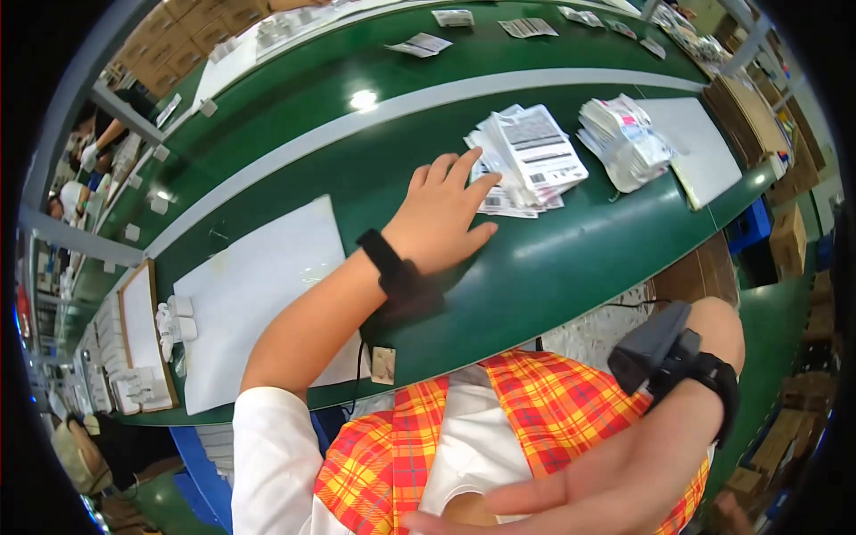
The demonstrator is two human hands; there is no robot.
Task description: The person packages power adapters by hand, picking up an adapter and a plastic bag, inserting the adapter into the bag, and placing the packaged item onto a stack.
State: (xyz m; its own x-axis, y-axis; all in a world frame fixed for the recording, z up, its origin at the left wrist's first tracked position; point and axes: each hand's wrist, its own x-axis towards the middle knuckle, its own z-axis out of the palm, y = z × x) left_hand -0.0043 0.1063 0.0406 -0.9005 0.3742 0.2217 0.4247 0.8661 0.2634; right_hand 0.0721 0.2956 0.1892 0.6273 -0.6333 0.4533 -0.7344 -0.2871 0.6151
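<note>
the left hand [441, 218] is lying flat and spread on the green belt [571, 259], fingertips touching the stack of printed labels [526, 160] lying up-right of it. the right hand [580, 490] is resting empty and loosely spread against the body, far from the stack.

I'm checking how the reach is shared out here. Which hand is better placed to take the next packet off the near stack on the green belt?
Probably the left hand: its fingertips already rest on the near stack of packets, while the right hand is back at the person's lap.
</note>
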